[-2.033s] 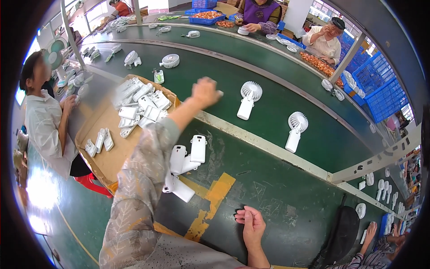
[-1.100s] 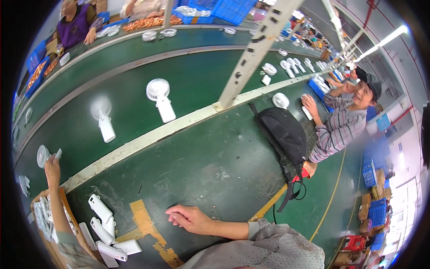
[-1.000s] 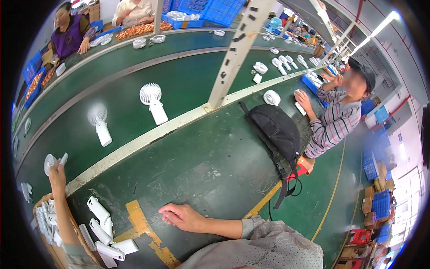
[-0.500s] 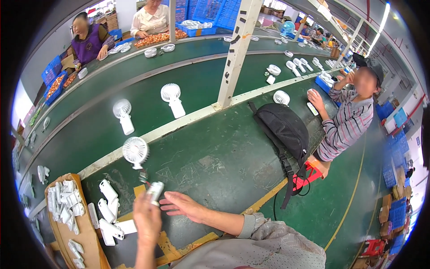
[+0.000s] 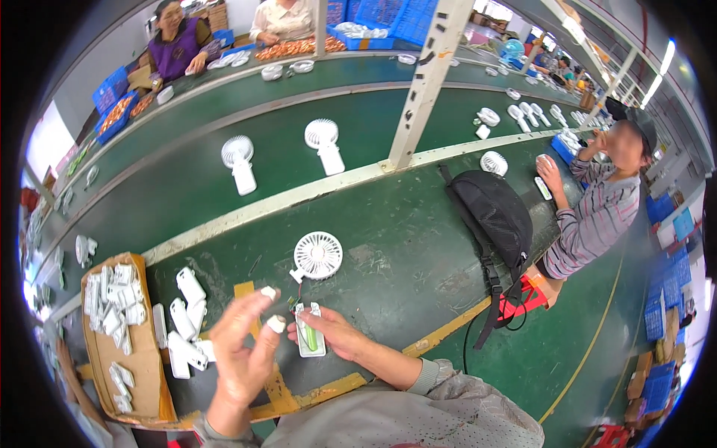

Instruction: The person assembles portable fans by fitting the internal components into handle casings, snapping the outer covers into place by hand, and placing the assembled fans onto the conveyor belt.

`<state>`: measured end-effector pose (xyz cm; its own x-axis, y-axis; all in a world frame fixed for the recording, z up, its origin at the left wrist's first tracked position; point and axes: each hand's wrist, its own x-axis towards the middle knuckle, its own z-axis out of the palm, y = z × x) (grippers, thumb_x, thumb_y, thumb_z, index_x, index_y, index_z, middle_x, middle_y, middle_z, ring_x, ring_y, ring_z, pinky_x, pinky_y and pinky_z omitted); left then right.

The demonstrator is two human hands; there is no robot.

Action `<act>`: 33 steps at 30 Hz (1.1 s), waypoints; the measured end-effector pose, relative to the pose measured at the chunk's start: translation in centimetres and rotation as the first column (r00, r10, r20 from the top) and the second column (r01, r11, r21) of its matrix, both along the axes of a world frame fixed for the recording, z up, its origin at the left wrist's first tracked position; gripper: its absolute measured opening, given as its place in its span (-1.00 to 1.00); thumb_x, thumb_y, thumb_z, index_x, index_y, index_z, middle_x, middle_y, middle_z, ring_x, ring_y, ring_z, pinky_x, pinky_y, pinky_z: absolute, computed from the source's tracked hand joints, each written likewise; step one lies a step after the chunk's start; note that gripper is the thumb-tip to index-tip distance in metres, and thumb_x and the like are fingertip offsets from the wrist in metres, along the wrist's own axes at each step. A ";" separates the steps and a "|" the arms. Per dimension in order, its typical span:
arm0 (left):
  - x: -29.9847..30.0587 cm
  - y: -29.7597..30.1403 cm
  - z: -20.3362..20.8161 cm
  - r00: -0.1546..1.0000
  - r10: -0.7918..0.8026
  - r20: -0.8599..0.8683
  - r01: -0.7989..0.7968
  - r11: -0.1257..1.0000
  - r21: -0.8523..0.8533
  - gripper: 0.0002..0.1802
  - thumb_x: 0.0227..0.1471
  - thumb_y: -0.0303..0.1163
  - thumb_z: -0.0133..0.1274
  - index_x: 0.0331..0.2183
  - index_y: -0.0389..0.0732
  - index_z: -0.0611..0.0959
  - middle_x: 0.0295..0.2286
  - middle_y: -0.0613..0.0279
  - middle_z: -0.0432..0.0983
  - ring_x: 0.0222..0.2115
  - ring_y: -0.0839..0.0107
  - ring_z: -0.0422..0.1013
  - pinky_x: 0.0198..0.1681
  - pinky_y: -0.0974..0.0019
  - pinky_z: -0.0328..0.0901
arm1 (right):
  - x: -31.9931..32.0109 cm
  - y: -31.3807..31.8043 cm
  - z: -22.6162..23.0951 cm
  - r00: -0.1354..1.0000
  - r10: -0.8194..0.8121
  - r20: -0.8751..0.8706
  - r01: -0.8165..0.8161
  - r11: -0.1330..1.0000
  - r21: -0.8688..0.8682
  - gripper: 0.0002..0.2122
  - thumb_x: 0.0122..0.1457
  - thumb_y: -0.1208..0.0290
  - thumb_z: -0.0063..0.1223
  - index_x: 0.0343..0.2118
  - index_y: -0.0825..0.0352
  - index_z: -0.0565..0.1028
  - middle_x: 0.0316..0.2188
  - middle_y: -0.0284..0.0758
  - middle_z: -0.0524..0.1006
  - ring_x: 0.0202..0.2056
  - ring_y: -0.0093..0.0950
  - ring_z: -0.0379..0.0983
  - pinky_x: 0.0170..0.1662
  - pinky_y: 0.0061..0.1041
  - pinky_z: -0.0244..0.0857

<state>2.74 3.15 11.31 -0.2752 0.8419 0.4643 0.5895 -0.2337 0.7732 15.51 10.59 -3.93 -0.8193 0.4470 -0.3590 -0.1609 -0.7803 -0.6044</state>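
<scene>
My right hand point(image 5: 340, 334) grips the open white handle shell point(image 5: 317, 351) of a handheld fan, thumb laid on it. Inside the shell lies a green battery cell point(image 5: 310, 337). Thin wires join the handle to the round white fan head point(image 5: 318, 255), which rests on the dark bench just beyond. My left hand point(image 5: 243, 347) hovers left of the handle, open and holding nothing, with white covers on two fingertips. Several white handle shells point(image 5: 187, 321) lie on the bench to its left.
A cardboard tray point(image 5: 149, 381) of white parts stands at the left. Beyond a pale rail, two fans point(image 5: 239, 164) lie on the green belt point(image 5: 194, 187). A black bag point(image 5: 489, 216) and a seated co-worker point(image 5: 597, 209) are at the right, below a white post point(image 5: 422, 82).
The handle has passed from my left hand to my right hand. My left hand has let go and opened. The fan head now rests farther right, and the view has shifted.
</scene>
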 end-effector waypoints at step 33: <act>-2.9 3.1 6.1 0.999 0.015 0.037 -0.028 0.928 0.372 -0.79 0.06 -0.33 -0.02 -0.43 -0.30 0.53 -0.53 0.10 0.47 -0.51 0.38 0.38 -0.48 0.38 0.28 | -0.5 1.2 1.5 0.996 0.025 0.085 -0.023 1.000 -0.019 -0.73 0.24 0.31 -0.17 -0.11 0.39 0.33 -0.26 -0.16 0.48 -0.23 -0.37 0.48 -0.21 -0.45 0.42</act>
